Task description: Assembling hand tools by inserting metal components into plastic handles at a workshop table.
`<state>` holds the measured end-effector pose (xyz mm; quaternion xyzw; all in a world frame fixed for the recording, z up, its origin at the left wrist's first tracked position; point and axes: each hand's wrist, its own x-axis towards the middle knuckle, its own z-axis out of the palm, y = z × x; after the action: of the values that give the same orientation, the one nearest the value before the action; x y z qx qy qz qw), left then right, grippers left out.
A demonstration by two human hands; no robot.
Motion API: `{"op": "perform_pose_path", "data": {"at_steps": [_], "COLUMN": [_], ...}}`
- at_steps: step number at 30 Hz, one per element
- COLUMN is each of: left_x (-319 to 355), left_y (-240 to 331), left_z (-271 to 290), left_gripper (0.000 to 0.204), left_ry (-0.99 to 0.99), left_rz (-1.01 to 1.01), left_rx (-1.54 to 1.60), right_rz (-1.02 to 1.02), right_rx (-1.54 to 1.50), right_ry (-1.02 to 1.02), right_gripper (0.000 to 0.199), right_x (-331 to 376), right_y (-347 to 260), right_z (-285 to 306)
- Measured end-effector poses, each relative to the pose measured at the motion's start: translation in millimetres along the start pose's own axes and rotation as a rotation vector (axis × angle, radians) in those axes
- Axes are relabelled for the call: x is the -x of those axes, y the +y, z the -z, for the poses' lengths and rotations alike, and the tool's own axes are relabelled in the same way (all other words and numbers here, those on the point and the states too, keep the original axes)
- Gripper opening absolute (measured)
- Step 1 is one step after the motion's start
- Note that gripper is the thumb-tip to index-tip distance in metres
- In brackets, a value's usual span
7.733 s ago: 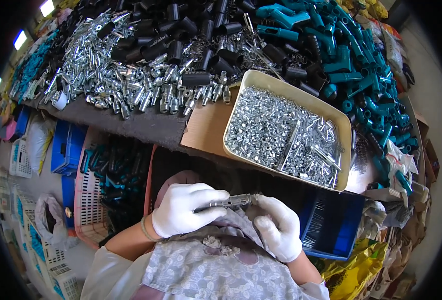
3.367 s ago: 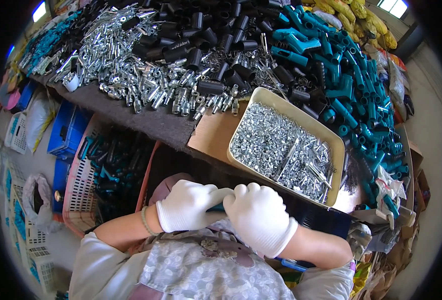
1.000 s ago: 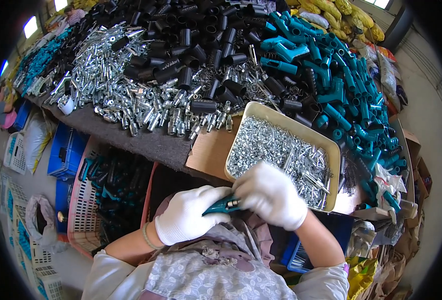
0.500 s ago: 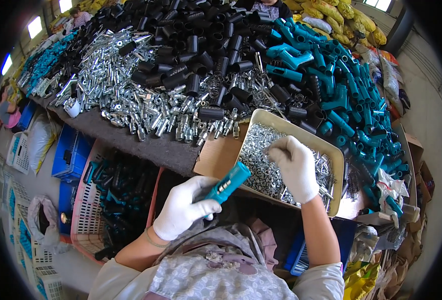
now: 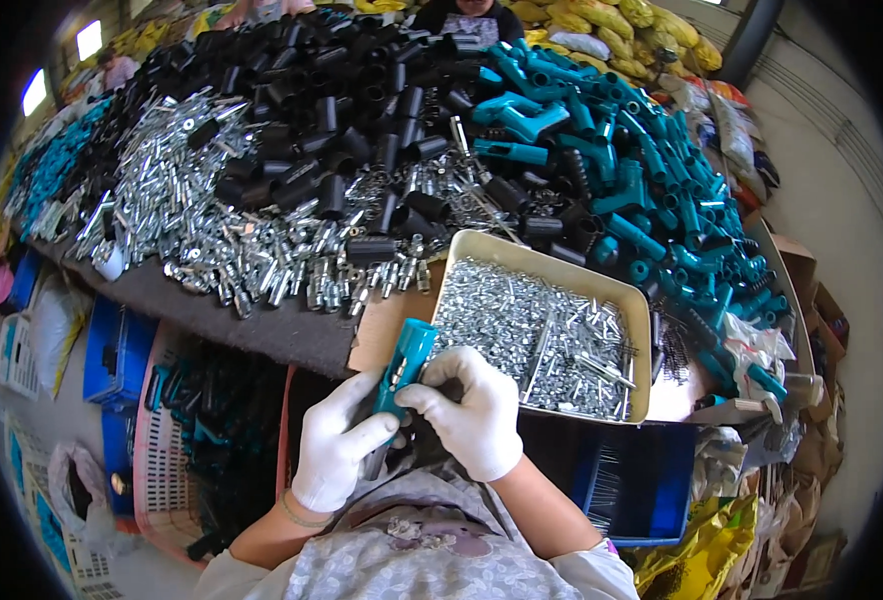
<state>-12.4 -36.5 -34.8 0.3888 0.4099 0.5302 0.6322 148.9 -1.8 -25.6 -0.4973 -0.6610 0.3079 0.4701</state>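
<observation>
My left hand [image 5: 334, 448], in a white glove, is closed around a teal plastic tubular housing [image 5: 414, 348]. The housing leans with its open end up and away, and small metal pieces show in a slot along its side. My right hand [image 5: 474, 418], gloved too, has thumb and forefinger pinched together against that slot. Anything between those fingertips is too small or hidden to make out. Just beyond the hands a cream tray [image 5: 641, 350] holds a heap of small shiny metal pieces [image 5: 482, 312] and longer pins.
Piles of silver metal fittings [image 5: 177, 195], black sleeves [image 5: 332, 195] and teal housings [image 5: 627, 190] cover the table. Below left stands a pink crate [image 5: 162, 450] of teal and black parts. A blue bin [image 5: 652, 490] is below right. Another person [image 5: 472, 22] sits across the table.
My right hand has come from the tray to the teal housing and now touches it. The housing is tipped more upright in my left hand. The view has shifted to the right.
</observation>
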Motion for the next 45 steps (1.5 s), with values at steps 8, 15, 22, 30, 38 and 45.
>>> {"op": "perform_pose_path", "data": {"at_steps": [8, 15, 22, 30, 38, 45], "left_x": [-29, -32, -33, -21, -22, -23], "left_y": [15, 13, -3, 0, 0, -9], "left_z": [-20, -29, -11, -23, -25, -45], "left_gripper": [0.048, 0.05, 0.061, 0.052, 0.06, 0.08], "left_ry": [-0.179, -0.183, -0.278, -0.252, -0.292, -0.411], "left_rz": [0.025, -0.061, 0.07, 0.161, 0.156, 0.3], "left_rx": [0.013, -0.051, 0.439, 0.356, 0.009, 0.268], "right_rz": [-0.325, -0.232, 0.462, 0.324, -0.035, -0.11], "right_rx": [-0.458, -0.143, 0.799, 1.379, -0.451, -0.988], "right_ry": [-0.03, -0.242, -0.024, -0.128, -0.183, 0.058], "right_gripper": [0.024, 0.045, 0.021, 0.032, 0.05, 0.082], "right_x": [-32, -49, -143, -208, -82, -5], "right_y": [-8, -22, 50, 102, 30, 25], "right_z": [34, 48, 115, 141, 101, 83]}}
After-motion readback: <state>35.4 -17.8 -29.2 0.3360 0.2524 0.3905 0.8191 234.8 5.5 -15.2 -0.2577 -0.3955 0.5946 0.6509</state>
